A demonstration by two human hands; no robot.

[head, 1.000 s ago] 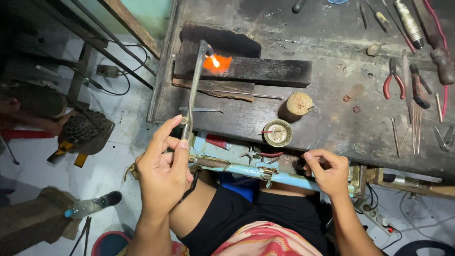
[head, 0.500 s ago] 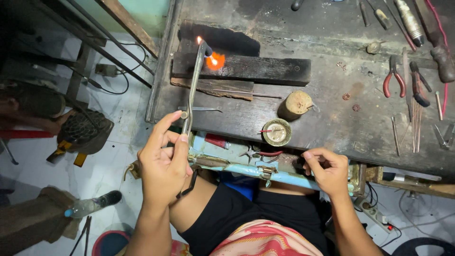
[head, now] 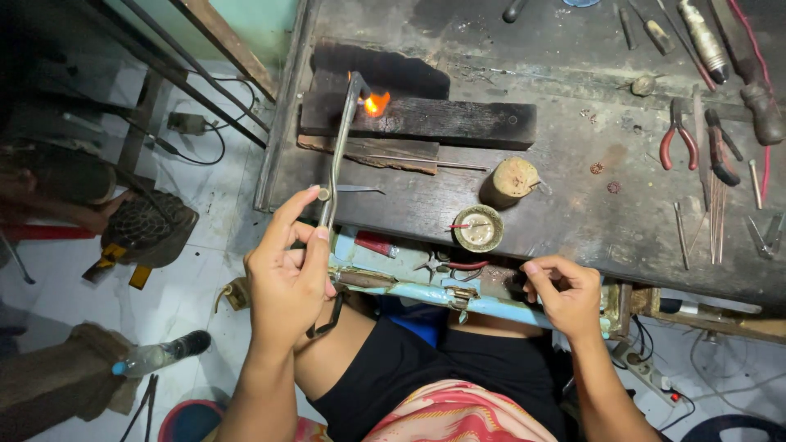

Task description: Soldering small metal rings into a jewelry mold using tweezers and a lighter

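left hand (head: 286,274) grips torch (head: 337,151), flame (head: 376,103) on block (head: 417,120) (char-proof) | right hand (head: 563,293) curled at drawer (head: 491,308), hold unclear

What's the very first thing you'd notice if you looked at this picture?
The small orange flame at the tip of a thin metal torch, burning against a charred black block at the back of the workbench. The left hand grips the torch, while the right hand rests at the bench's front edge. Red-handled pliers lie among tools on the right.
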